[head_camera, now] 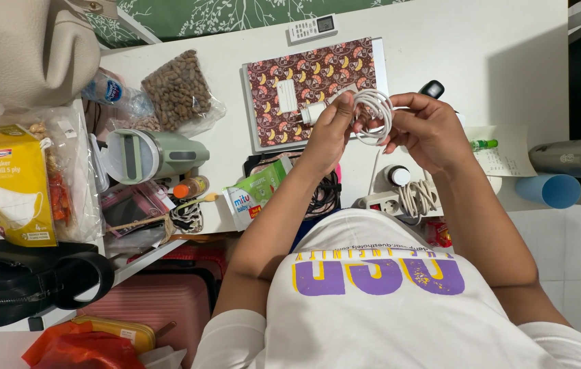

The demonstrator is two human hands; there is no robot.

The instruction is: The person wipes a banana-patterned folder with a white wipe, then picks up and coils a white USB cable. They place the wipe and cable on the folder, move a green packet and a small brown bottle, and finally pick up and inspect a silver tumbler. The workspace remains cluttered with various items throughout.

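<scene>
Both my hands hold a coiled white cable (pixel 374 116) above the white desk (pixel 481 61). My left hand (pixel 330 130) pinches the coil's left side, next to a small white plug (pixel 313 113) at the cable's end. My right hand (pixel 427 130) grips the coil's right side, fingers curled around the loops. Under the hands lies a patterned notebook (pixel 304 75) with a white label.
A white power strip (pixel 382 201) with a bundled cord sits near my chest. A green kettle (pixel 150 156), a bag of nuts (pixel 180 89), a yellow mask box (pixel 10 184), a remote (pixel 312 28), a blue cup (pixel 548 189) and a pink suitcase (pixel 157 304) surround the area.
</scene>
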